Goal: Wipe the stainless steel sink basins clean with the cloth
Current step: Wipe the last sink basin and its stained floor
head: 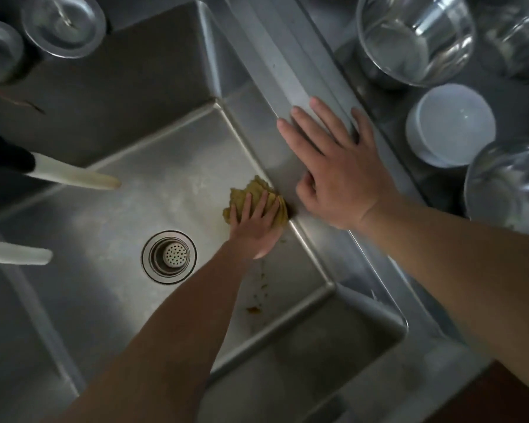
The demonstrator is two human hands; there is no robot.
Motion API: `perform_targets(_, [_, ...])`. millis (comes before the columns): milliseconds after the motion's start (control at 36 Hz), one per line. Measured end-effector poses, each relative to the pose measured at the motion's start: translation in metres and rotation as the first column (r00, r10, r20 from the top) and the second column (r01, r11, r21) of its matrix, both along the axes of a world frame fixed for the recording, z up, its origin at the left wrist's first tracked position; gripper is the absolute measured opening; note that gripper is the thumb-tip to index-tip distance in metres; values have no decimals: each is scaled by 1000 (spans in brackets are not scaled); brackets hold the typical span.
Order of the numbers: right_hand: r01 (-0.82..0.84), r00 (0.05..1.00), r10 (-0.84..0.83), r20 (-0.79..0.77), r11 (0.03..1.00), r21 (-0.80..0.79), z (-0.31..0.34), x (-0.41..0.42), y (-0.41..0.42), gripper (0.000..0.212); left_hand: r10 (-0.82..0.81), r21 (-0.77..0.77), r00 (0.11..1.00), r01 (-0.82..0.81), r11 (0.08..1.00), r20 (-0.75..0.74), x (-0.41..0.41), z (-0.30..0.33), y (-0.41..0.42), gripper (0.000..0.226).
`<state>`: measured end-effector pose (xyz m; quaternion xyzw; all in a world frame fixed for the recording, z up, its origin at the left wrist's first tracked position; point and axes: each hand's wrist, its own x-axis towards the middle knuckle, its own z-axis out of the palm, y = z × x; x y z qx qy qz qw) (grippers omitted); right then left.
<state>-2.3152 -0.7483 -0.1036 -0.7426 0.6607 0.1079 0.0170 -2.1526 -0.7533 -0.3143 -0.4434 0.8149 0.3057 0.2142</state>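
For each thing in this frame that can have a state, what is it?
Left hand: pressing the cloth, fingers spread.
Right hand: flat on the sink rim, holds nothing.
Cloth: bunched against the basin's right wall.
Basin: brown stains left near the front right corner.
Drain: strainer in place.
White bowl: upright, empty.
Glass bowl: upright.

Steel desk [388, 166] right of frame, clear glass bowls [416, 38], white bowl [451, 125], metal lids [63, 24] upper left, dim light, reddish-brown floor [501, 395] at lower right corner
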Motion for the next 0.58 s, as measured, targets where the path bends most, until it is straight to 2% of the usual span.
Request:
perform_targets(111, [5,1000,-5,-24,1000,17,5,2,2,72,-181,-69,983,182,981,16,5,1,37,66])
perform_targets(194, [56,998,-56,-21,998,2,10,12,21,67,-312,-59,949,314,948,32,7,1,56,65])
perform_targets(250, [64,996,-63,55,998,-2,12,30,55,63,-357,-56,934,357,932,9,12,3,68,68])
perform_targets(333, [99,959,-114,259,993,71,13,65,132,56,-217,-59,959,210,976,-183,21,14,89,75])
perform_targets(361, [152,931,-179,317,982,108,12,75,157,53,-243,-45,953,238,970,-179,24,16,94,71])
perform_targets(389, [205,910,-244,337,968,148,11,82,180,52,-330,-26,936,330,944,-118,28,17,98,69])
perform_targets(444, [274,905,-329,271,936,220,11,90,214,51,-490,38,872,489,871,17,39,16,106,69])
perform_targets(583, [340,914,-375,156,916,212,8,95,223,54,-568,77,818,563,823,95,82,22,124,64])
